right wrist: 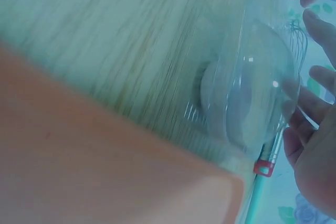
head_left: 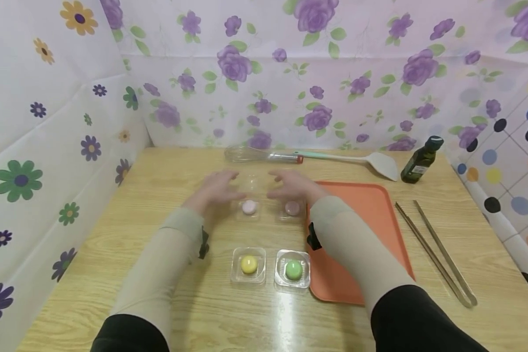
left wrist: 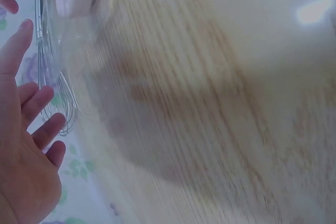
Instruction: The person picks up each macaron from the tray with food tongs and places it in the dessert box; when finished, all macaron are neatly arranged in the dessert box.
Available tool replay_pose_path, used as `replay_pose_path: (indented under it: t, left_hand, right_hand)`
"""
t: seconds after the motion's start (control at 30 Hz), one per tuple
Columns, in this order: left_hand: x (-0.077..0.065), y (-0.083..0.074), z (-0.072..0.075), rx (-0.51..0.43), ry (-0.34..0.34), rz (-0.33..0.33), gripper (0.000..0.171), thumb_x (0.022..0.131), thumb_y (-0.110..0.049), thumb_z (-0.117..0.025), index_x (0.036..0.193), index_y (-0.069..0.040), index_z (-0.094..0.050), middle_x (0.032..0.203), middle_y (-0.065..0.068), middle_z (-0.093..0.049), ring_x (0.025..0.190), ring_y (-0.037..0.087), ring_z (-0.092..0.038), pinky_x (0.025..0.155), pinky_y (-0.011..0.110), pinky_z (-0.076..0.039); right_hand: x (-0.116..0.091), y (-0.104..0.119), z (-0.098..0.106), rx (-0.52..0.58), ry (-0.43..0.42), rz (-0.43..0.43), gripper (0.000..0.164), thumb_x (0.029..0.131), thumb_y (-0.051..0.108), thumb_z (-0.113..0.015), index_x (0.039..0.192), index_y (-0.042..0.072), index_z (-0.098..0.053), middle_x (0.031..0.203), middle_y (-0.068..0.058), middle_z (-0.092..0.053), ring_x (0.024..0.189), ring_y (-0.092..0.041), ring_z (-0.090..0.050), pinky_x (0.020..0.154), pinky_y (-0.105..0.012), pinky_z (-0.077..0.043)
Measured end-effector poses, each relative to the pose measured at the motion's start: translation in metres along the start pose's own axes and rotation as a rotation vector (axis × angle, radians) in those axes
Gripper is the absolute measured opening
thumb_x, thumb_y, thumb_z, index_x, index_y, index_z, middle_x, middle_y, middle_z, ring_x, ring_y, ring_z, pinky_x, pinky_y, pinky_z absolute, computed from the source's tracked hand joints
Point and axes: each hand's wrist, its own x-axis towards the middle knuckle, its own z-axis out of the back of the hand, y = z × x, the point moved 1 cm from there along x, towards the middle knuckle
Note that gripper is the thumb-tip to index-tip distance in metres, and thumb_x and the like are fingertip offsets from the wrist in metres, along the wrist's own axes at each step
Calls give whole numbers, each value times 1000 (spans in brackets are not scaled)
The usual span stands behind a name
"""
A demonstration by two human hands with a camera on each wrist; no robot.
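Note:
Both hands hover at the far side of the table, motion-blurred in the head view. My left hand (head_left: 217, 188) is above and left of a clear plastic box holding a pale pink, puck-like round piece (head_left: 249, 207); its fingers are spread and hold nothing. Beyond the other far box, with its mauve round piece (head_left: 292, 208), is my right hand (head_left: 295, 186), fingers loosely bent. In the right wrist view a clear domed lid (right wrist: 262, 87) covers that box, and the fingers show behind it. Nearer me, two clear boxes hold a yellow round piece (head_left: 249, 264) and a green one (head_left: 294, 269).
Under my right forearm lies an orange tray (head_left: 378, 210). Metal tongs (head_left: 440, 254) lie to its right. A whisk (head_left: 261, 155), a spatula (head_left: 378, 164) and a dark bottle (head_left: 420, 161) line the back. A faint clear plastic piece (head_left: 252, 182) shows between the hands.

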Motion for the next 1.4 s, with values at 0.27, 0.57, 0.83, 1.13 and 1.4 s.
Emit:
replay_pose_path:
  t: [0.27, 0.57, 0.83, 1.13, 1.4]
  left_hand:
    - [3, 3, -4, -8, 24, 17, 83, 84, -54, -60, 144, -6, -31, 141, 14, -43, 129, 35, -36, 107, 52, -25]
    - [5, -2, -8, -64, 40, 23, 81, 85, -52, -60, 144, -5, -31, 140, 14, -44, 127, 34, -39, 105, 49, -29]
    - [4, -2, -5, -76, 35, 29, 80, 85, -50, -60, 145, -5, -30, 140, 15, -44, 127, 35, -39, 106, 51, -28]
    - [2, -3, 3, -56, 5, -8, 80, 84, -47, -63, 144, -5, -32, 137, 15, -47, 124, 34, -43, 103, 50, -32]
    - [-3, -3, 12, -86, -40, -7, 87, 77, -45, -72, 143, -4, -33, 142, 15, -40, 130, 35, -34, 107, 51, -25]
  right_hand:
    - [9, 13, -7, 59, 29, -49, 75, 85, 40, -66, 147, 16, -29, 140, -15, -44, 123, -29, -44, 101, -49, -35]
    - [16, 11, -16, 62, 78, -67, 75, 86, 44, -63, 147, 15, -29, 137, -14, -47, 122, -29, -46, 102, -49, -34]
    - [19, 14, -15, 19, 97, -43, 72, 88, 43, -60, 144, 9, -33, 137, -13, -48, 122, -29, -47, 103, -45, -34]
    - [8, 14, -6, -34, 77, -19, 69, 89, 43, -57, 145, 12, -33, 140, -7, -45, 127, -27, -41, 106, -46, -29]
    - [0, 16, -2, -149, 58, 133, 66, 89, 39, -58, 142, 4, -38, 137, -12, -48, 126, -28, -42, 106, -41, -31]
